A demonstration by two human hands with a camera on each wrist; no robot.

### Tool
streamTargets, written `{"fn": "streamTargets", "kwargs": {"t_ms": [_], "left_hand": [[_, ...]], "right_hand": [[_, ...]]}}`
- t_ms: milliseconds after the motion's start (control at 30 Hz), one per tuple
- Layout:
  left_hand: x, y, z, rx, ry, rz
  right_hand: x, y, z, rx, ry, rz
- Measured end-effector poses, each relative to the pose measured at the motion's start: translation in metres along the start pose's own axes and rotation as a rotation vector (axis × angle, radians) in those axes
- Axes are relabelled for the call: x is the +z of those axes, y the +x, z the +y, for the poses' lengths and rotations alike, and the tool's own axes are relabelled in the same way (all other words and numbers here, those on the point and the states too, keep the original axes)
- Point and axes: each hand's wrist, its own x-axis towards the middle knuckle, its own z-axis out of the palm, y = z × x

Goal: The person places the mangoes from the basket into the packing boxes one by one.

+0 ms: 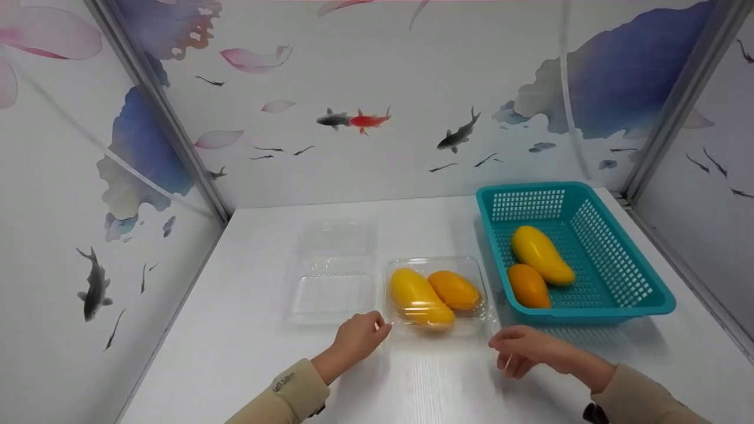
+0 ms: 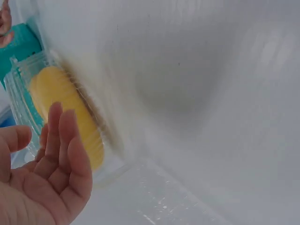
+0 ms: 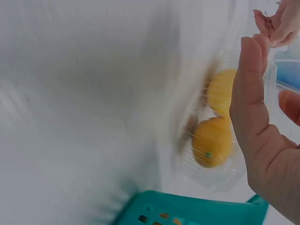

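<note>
Two mangoes, a yellow mango (image 1: 415, 294) and an orange mango (image 1: 455, 290), lie side by side in a clear plastic box (image 1: 468, 265) with its lid down. Near the box's front left corner is my left hand (image 1: 359, 338), its fingers loosely bent and holding nothing. My right hand (image 1: 530, 350) hovers off the front right corner, below the basket, also with nothing in it. In the left wrist view the left fingers (image 2: 68, 145) overlap the box's side. The right wrist view shows the right fingers (image 3: 248, 89) extended beside the box.
To the right stands a teal basket (image 1: 639, 271) with another yellow mango (image 1: 542, 256) and another orange mango (image 1: 528, 287) inside. An opened clear plastic box (image 1: 333, 294) lies on the white table (image 1: 247, 282) to the left. Printed wall panels (image 1: 383, 165) enclose the table.
</note>
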Motion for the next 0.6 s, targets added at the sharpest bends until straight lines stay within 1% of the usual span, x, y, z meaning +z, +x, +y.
{"fn": "streamTargets", "kwargs": {"t_ms": [33, 100, 133, 167, 200, 233, 267, 300, 333, 367, 400, 433, 500, 600], "left_hand": [[0.000, 0.000, 0.002, 0.105, 0.098, 0.061], [0.003, 0.002, 0.005, 0.317, 0.269, 0.186], [0.006, 0.003, 0.007, 0.413, 0.347, 0.246], [0.009, 0.005, 0.008, 0.498, 0.424, 0.307], [0.013, 0.007, 0.008, 0.566, 0.484, 0.358], [0.017, 0.009, 0.009, 0.616, 0.531, 0.397], [0.021, 0.011, 0.010, 0.651, 0.576, 0.429], [0.024, 0.012, 0.010, 0.675, 0.617, 0.456], [0.028, 0.013, 0.011, 0.687, 0.655, 0.476], [0.031, 0.014, 0.012, 0.685, 0.683, 0.476], [0.033, 0.014, 0.013, 0.675, 0.701, 0.458], [0.036, 0.014, 0.014, 0.659, 0.714, 0.428], [0.038, 0.015, 0.016, 0.617, 0.730, 0.346], [0.037, 0.021, 0.022, 0.550, 0.774, 0.231]], "right_hand": [[-0.002, -0.005, -0.004, -0.080, -0.071, 0.033], [-0.006, -0.011, -0.009, -0.296, -0.264, 0.146], [-0.009, -0.012, -0.010, -0.421, -0.392, 0.227], [-0.013, -0.011, -0.010, -0.541, -0.532, 0.325], [-0.017, -0.010, -0.008, -0.645, -0.673, 0.436], [-0.021, -0.008, -0.005, -0.733, -0.797, 0.547], [-0.024, -0.005, -0.001, -0.806, -0.894, 0.642], [-0.028, -0.002, 0.003, -0.860, -0.966, 0.712], [-0.032, 0.001, 0.007, -0.911, -1.008, 0.761], [-0.035, 0.004, 0.011, -0.936, -1.018, 0.783], [-0.037, 0.006, 0.015, -0.954, -1.014, 0.793], [-0.040, 0.008, 0.019, -0.968, -1.002, 0.797], [-0.043, 0.010, 0.025, -0.986, -0.965, 0.800], [-0.045, 0.010, 0.029, -1.001, -0.910, 0.806]]}}
